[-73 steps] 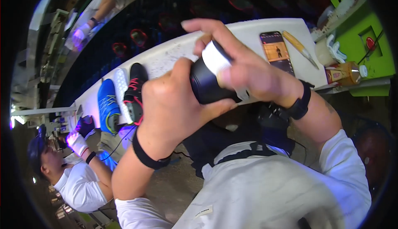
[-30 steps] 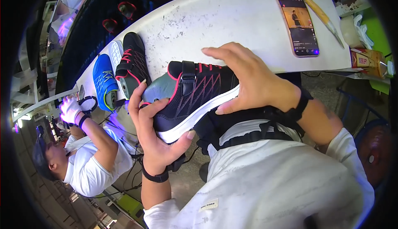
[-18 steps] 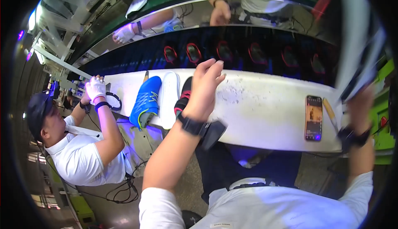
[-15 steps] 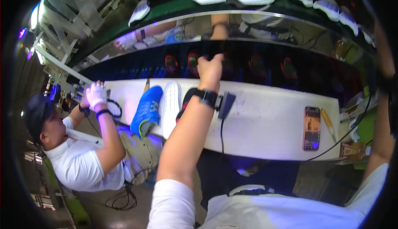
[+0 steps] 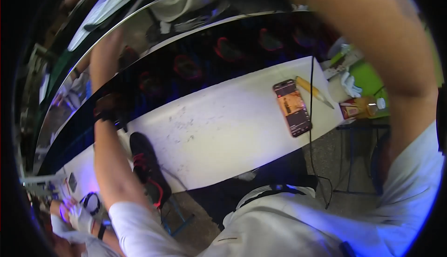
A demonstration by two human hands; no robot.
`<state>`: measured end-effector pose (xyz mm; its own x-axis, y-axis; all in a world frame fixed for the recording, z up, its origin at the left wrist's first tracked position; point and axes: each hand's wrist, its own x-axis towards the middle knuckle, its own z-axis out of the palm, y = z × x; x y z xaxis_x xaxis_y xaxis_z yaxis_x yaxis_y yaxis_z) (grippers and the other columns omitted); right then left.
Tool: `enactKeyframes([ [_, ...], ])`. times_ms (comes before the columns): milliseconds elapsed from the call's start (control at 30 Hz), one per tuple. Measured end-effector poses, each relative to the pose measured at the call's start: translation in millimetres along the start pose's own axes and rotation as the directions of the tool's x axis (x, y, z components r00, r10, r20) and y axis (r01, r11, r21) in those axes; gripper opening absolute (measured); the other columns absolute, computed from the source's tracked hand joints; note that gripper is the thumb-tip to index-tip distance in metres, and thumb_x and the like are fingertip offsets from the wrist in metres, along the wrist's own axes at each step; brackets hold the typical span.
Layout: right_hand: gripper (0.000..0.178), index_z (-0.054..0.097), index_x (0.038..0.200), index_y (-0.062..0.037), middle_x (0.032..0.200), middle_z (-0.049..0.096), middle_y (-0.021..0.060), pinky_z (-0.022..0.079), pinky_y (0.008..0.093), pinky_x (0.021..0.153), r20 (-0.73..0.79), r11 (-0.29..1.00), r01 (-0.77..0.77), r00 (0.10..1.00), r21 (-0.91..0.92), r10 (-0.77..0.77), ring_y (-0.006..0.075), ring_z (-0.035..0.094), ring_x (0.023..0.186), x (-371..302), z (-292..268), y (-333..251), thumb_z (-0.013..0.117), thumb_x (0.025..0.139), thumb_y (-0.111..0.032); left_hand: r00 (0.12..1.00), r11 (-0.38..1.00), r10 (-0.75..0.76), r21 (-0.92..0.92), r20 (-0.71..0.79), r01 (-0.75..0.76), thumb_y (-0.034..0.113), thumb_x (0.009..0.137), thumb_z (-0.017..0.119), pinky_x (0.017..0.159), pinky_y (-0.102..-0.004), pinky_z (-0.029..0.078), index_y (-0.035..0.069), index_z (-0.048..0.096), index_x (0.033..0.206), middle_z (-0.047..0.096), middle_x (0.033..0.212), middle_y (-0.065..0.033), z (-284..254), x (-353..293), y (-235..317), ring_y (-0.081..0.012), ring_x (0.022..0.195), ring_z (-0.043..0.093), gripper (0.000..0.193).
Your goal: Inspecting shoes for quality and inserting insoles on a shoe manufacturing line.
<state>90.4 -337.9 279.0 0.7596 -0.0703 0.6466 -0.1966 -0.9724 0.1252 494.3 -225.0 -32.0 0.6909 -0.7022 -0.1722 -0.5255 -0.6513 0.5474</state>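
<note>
My left hand (image 5: 111, 106) reaches beyond the white table into the dark lower belt, a black band at its wrist. Shadow covers its fingers, and what they touch cannot be made out. Beside that forearm lies a black shoe (image 5: 148, 166) with red laces and a red-edged opening, partly over the table's near edge. My right arm (image 5: 372, 29) is raised across the upper right and leaves the picture at the top. A blurred, skin-coloured shape, perhaps a hand, shows at the upper left near a pale shoe sole (image 5: 95, 17); whose it is cannot be told.
On the white table (image 5: 228, 131) lie a phone (image 5: 292, 108) and a yellow-handled pointed tool (image 5: 313, 91). A black cable (image 5: 312, 131) hangs over its right end, near an orange bottle (image 5: 361, 107). Several red-edged dark shoes line the belt. A co-worker's gloved hand (image 5: 80, 216) is at lower left.
The view has swung, shifting the phone and table leftward. My right arm has risen across the upper right. The black shoe shows more fully; the blue shoe and white sole are no longer visible.
</note>
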Motion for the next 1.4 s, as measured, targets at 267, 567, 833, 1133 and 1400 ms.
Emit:
enactKeyframes([
  [267,0.039,0.075,0.115,-0.0179,0.113,0.073,0.0103,0.052,0.0441,0.096,-0.145,0.925,-0.241,0.945,0.295,0.293,0.0307,0.066,0.111,-4,46,-36,0.055,0.09,-0.04,0.814,0.834,0.546,-0.219,0.196,-0.507,0.012,0.09,0.07,0.071,-0.0272,0.051,-0.002,0.067,0.11,0.067,0.089,-0.0037,-64,-201,82,-0.0103,0.078,0.06,0.025],
  [567,0.032,0.066,0.109,-0.0021,0.102,0.072,0.0167,0.057,0.0373,0.083,-0.31,0.835,-0.105,0.898,0.54,0.312,0.0257,0.071,0.091,-213,-120,-168,0.058,0.099,-0.031,0.326,0.377,0.877,-0.082,0.353,-0.923,-0.005,0.071,0.073,0.091,-0.0453,0.051,0.001,0.069,0.104,0.068,0.1,-0.0171,-6,-369,95,-0.0369,0.095,0.065,0.034],
  [833,0.023,0.066,0.11,-0.0001,0.088,0.06,-0.0013,0.043,0.0232,0.066,0.121,0.164,-0.49,0.499,0.856,0.858,0.0045,0.049,0.075,-345,-86,-223,0.062,0.102,-0.021,0.457,0.42,0.838,0.181,0.3,-0.889,0.035,0.063,0.086,0.114,-0.075,0.006,0.018,0.065,0.124,0.06,0.134,-0.0047,94,-489,82,-0.0277,0.127,0.051,0.067],
  [1133,0.034,0.065,0.085,-0.0002,0.116,0.064,0.0183,0.051,0.0363,0.092,0.141,0.204,-0.381,0.706,0.902,0.694,0.0251,0.064,0.107,-349,-78,-261,0.078,0.09,-0.032,0.698,0.244,0.569,-0.722,-0.433,-0.647,0.038,0.083,0.081,0.103,-0.0484,0.049,-0.005,0.057,0.112,0.07,0.1,-0.019,72,-465,118,-0.0328,0.103,0.067,0.057],
  [1400,0.04,0.067,0.084,0.0009,0.126,0.06,0.0251,0.051,0.0392,0.09,0.239,0.115,-0.394,0.738,0.912,0.631,0.0335,0.065,0.108,-336,-65,-263,0.076,0.09,-0.038,0.744,0.603,0.628,-0.461,-0.229,-0.651,0.029,0.084,0.078,0.089,-0.034,0.052,-0.002,0.058,0.114,0.064,0.111,-0.0135,60,-514,132,-0.0211,0.096,0.065,0.047],
])
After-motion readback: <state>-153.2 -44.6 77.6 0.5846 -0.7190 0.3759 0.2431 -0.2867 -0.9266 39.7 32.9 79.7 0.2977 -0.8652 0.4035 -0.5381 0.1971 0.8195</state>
